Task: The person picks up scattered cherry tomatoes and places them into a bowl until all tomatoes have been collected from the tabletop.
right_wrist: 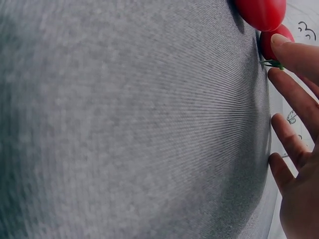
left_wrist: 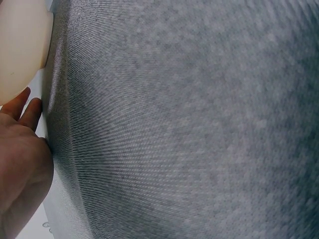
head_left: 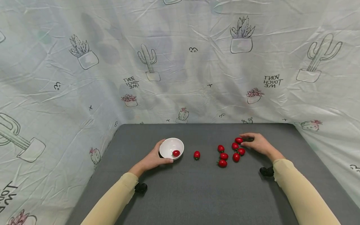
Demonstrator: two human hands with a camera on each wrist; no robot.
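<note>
My left hand (head_left: 154,159) holds the small white bowl (head_left: 168,143), thumb along its near rim and fingers round its left side. One red cherry tomato (head_left: 176,153) lies inside. In the left wrist view, the bowl (left_wrist: 22,50) shows pale above the fingers. On the right side, my right hand (head_left: 258,143) reaches the farthest cherry tomato (head_left: 239,140) of a cluster, with fingertips right at it. The right wrist view has the thumb overlapping a tomato (right_wrist: 269,46) with a green stem, while the other fingers are spread and fairly straight.
A lone cherry tomato (head_left: 197,155) sits between the bowl and the cluster. Several more, such as the near tomato (head_left: 222,163), lie loosely grouped left of my right hand. The grey table (head_left: 185,193) ends at a hanging cloth (head_left: 180,62) printed with cacti.
</note>
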